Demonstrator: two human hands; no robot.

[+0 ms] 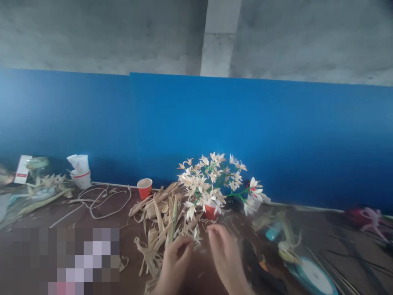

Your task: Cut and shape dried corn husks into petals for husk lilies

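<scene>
1. L hand (177,258): near edge of desk (198,278), approx mid-width, thumb & fingers curled toward each other. Blurry here, so can't tell if it grips anything thin or is empty.
2. R hand (225,252): just R of L hand, apart from it, fingers bent fwd and inward, tips pointing at L hand side. Grip state also n/a, can't tell.
3. Flower bunch (202,184): pale petals, green stems, upright at back edge of desk, R of husk pile, ahead of both hands. Base is in red cup (210,212); R hand is nearest, w/ a gap. Some blooms lean out to R, w/ a bit of red among them.
4. Loose bloom (195,235): white, low btwn the hands, near L hand fingertips.
5. Husk pile (166,209): dry tan strips, L of flower bunch, running from back edge twd L hand.
6. Red-and-white cup (145,189): upright, back edge, L of husk pile.
7. White cable (107,215): loosely looped, L of that cup.
8. White cups (81,174): back edge, further L, w/ crumpled white stuff on top.
9. Dark item (260,268): just R of R hand, shape unclear.
10. Teal-rimmed disc (316,276): near edge, R side, white center.
</scene>
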